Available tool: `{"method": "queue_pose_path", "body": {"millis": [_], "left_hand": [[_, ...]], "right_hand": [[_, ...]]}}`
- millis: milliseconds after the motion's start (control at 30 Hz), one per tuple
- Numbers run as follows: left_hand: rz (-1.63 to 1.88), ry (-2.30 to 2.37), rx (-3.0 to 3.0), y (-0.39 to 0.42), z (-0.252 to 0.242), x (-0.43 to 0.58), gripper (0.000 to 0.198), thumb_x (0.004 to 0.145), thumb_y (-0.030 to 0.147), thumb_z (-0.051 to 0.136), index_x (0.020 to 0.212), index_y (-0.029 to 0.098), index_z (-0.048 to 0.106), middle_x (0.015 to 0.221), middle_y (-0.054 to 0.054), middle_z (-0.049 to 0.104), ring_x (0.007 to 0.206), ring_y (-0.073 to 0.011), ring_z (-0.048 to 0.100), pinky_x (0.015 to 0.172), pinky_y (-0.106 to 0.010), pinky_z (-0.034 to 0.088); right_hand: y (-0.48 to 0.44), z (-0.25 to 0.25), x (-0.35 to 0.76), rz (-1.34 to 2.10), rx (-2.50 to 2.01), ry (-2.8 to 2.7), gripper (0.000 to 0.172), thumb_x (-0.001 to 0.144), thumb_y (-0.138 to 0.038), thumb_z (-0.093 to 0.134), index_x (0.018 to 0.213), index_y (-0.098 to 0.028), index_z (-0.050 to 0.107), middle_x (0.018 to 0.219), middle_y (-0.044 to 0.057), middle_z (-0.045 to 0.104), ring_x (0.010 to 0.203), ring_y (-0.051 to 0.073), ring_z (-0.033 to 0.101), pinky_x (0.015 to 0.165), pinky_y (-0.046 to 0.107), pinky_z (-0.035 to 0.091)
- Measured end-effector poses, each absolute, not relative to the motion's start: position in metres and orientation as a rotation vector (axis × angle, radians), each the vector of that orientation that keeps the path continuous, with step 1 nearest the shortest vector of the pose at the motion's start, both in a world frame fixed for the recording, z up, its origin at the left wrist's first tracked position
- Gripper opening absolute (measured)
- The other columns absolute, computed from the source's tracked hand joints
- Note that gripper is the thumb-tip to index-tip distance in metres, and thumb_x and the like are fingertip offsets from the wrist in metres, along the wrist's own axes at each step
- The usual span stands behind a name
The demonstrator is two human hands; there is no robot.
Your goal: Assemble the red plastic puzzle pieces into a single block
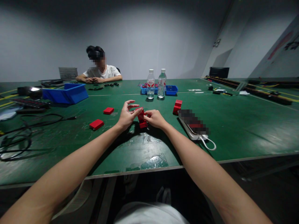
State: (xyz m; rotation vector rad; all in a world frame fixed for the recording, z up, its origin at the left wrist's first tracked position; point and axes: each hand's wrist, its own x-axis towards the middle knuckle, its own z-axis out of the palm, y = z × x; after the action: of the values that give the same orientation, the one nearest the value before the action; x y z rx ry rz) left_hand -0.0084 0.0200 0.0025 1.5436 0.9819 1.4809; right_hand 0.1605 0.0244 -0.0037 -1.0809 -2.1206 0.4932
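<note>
Between my hands a small red box (141,117) stands on the table, with an upright upper part and a lower part jutting toward me, like a lid raised from its base. My left hand (127,115) has its thumb on the box's top edge, its other fingers curved and partly spread behind. On the other side, my right hand (154,118) grips the box with bent fingers; some fingertips are hidden. Two flat red boxes, one nearer (96,124) and one farther (108,110), lie to the left. Another red box (177,107) stands to the right, seemingly opened.
A phone (193,122) lies on a white device (190,132) with a looped cable at right. Two water bottles (150,84) stand ahead, before small blue trays (171,90). A blue bin (67,94) and black cables (28,130) are at left. Another person (102,73) sits across the table.
</note>
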Motion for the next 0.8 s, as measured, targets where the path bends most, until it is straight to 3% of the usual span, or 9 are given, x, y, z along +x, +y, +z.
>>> {"method": "queue_pose_path", "body": {"millis": [67,167,233,300,400,567,800], "left_hand": [[1.460,0.955,1.509,0.020,0.001,-0.007,0.074,0.060,0.058,0.076,0.113,0.019,0.041,0.107,-0.010,0.063,0.085,-0.0173,0.066,0.079,-0.033,0.053],[1.388,0.949,1.416,0.024,-0.005,-0.006,0.069,0.069,0.072,0.058,0.110,0.017,0.047,0.100,-0.010,0.066,0.084,-0.0186,0.067,0.076,-0.032,0.053],[1.280,0.958,1.410,0.027,-0.010,-0.007,0.071,0.073,0.079,0.045,0.103,0.016,0.054,0.093,-0.010,0.068,0.081,-0.0196,0.067,0.073,-0.032,0.053],[1.171,0.966,1.488,0.030,-0.015,-0.009,0.072,0.071,0.081,0.043,0.094,0.015,0.061,0.086,-0.009,0.069,0.080,-0.0209,0.066,0.073,-0.032,0.052],[1.116,0.966,1.665,0.031,-0.019,-0.011,0.067,0.071,0.077,0.049,0.087,0.015,0.067,0.083,-0.007,0.070,0.083,-0.0223,0.065,0.076,-0.032,0.052],[1.155,0.924,1.874,0.030,-0.016,-0.014,0.057,0.075,0.067,0.054,0.094,0.016,0.069,0.091,-0.007,0.072,0.089,-0.0233,0.065,0.084,-0.034,0.050],[1.153,0.950,1.919,0.031,-0.017,-0.014,0.045,0.079,0.056,0.054,0.091,0.015,0.069,0.084,-0.006,0.072,0.080,-0.0220,0.066,0.078,-0.033,0.052]], "right_hand": [[0.026,-0.005,0.160,0.508,-1.080,-2.115,0.027,0.085,-0.032,0.054,0.080,-0.012,0.072,0.064,0.000,0.063,0.056,0.009,0.047,0.056,0.019,0.031],[0.027,-0.007,0.159,0.542,-1.114,-2.084,0.028,0.087,-0.031,0.051,0.079,-0.012,0.070,0.067,0.002,0.064,0.059,0.010,0.050,0.057,0.019,0.032],[0.029,-0.008,0.159,0.558,-1.142,-2.069,0.027,0.087,-0.029,0.049,0.079,-0.012,0.070,0.068,0.002,0.066,0.061,0.011,0.052,0.058,0.020,0.033],[0.031,-0.010,0.159,0.551,-1.170,-2.065,0.028,0.088,-0.027,0.048,0.076,-0.012,0.068,0.068,0.003,0.066,0.061,0.011,0.053,0.058,0.020,0.033],[0.034,-0.013,0.160,0.542,-1.183,-2.060,0.029,0.088,-0.026,0.046,0.074,-0.012,0.067,0.066,0.003,0.065,0.061,0.012,0.053,0.057,0.020,0.033],[0.038,-0.017,0.161,0.653,-1.110,-2.015,0.030,0.090,-0.029,0.041,0.080,-0.013,0.065,0.067,0.001,0.063,0.058,0.011,0.052,0.057,0.020,0.035],[0.037,-0.015,0.159,0.709,-1.116,-2.008,0.030,0.090,-0.031,0.042,0.075,-0.014,0.060,0.062,-0.001,0.059,0.054,0.010,0.051,0.055,0.020,0.036]]}}
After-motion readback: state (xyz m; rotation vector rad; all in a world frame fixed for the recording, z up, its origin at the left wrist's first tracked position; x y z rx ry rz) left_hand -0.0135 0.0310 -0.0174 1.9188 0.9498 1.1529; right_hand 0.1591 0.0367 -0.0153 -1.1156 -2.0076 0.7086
